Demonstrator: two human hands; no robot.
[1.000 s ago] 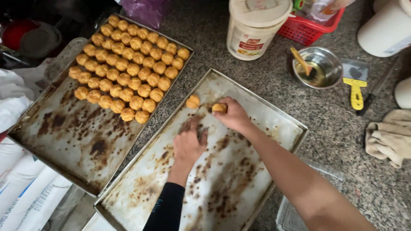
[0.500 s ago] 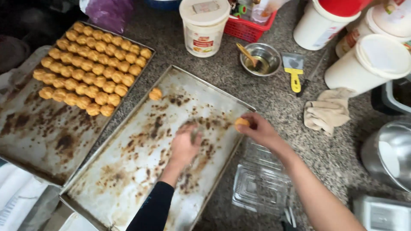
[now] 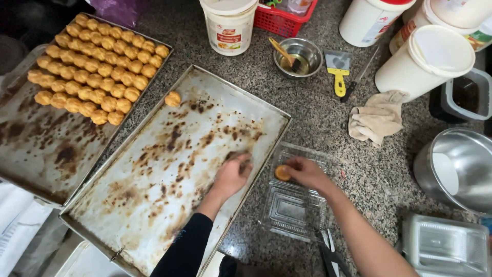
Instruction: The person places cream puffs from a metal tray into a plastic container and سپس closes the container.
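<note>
The right hand (image 3: 302, 172) holds a small round golden pastry (image 3: 282, 173) pinched at its fingertips, fingers closed on it, directly over the open clear plastic clamshell box (image 3: 294, 205) that lies on the speckled stone counter (image 3: 318, 118) just beside the tray's right rim. The pastry sits at the left tip of that hand, above the box's upper compartment; being round, it shows no long axis to speak of. The left hand (image 3: 231, 176) rests on the near large stained baking tray (image 3: 169, 169), close to its right edge, fingers curled together; whether anything lies under them cannot be told. The right hand is plainly the nearer to the box, the left being apart from it across the tray rim. One lone pastry (image 3: 172, 98) stands at the tray's upper left corner, well away from both hands. A second tray (image 3: 31, 149) to the left carries many pastries in close rows (image 3: 95, 69) (its lower part bare and scorched). Beyond lie a steel bowl with a brush (image 3: 298, 56), a yellow-handled scraper (image 3: 338, 72), a folded cloth (image 3: 376, 118) and white lidded tubs (image 3: 425, 61).
</note>
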